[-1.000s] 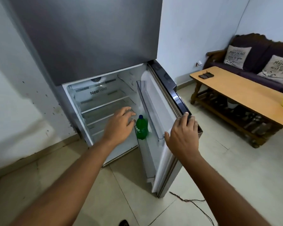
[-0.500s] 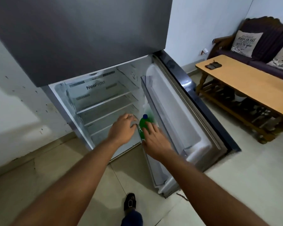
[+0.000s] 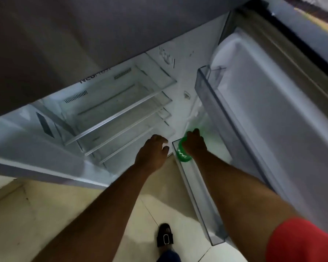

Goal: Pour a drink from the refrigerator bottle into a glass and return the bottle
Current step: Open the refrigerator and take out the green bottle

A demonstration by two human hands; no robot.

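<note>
At the open refrigerator door, a grab for the drink.

Standing in the lowest door shelf (image 3: 201, 203) near its hinge end, the green soda bottle (image 3: 183, 155) is wrapped from above by the right hand (image 3: 194, 143), fingers closed round its upper part, likely so it can be lifted straight out over the shelf rail. The left hand (image 3: 151, 154) hangs just beside it, loosely curled and holding nothing, at the edge of the glass shelves (image 3: 121, 118).
</note>
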